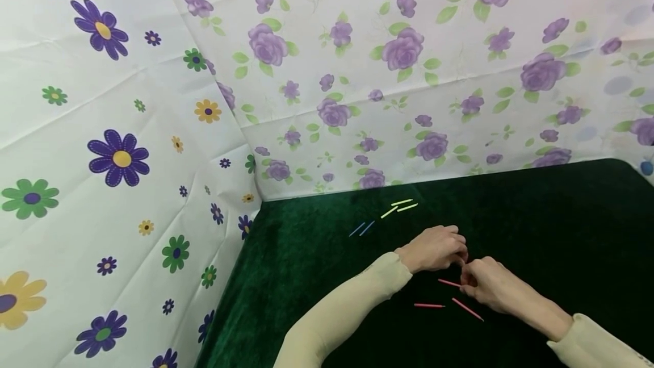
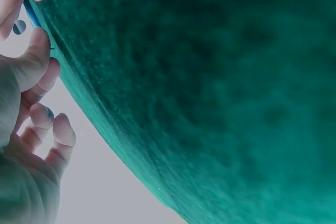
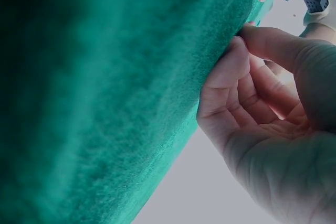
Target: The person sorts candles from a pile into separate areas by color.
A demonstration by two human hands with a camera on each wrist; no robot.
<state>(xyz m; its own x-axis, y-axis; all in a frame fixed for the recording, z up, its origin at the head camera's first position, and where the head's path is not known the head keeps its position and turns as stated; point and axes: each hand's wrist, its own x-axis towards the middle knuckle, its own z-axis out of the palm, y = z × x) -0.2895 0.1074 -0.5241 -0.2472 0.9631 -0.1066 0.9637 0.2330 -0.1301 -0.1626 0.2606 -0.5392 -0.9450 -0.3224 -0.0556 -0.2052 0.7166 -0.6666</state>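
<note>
Green velvet cloth (image 1: pixel 536 226) covers the table, backed by floral sheeting (image 1: pixel 357 61) on the walls. Nearest the person, three pink sticks (image 1: pixel 467 309) lie on the velvet: one flat at about 7 o'clock from the right hand (image 1: pixel 490 285), one slanting just below it, and a third running up to its fingertips. The right hand's fingers are curled together with thumb against forefinger, seemingly pinching that third stick's end, though the grip itself is hidden. Touching it at 10 o'clock, the left hand (image 1: pixel 434 247) has its fingers bent downward and bunched; whether it holds anything cannot be told. Farther off, two blue sticks (image 1: pixel 361 229) lie at 10 o'clock from the left hand, and three yellow-green sticks (image 1: pixel 401 207) lie beyond, near the wall.
</note>
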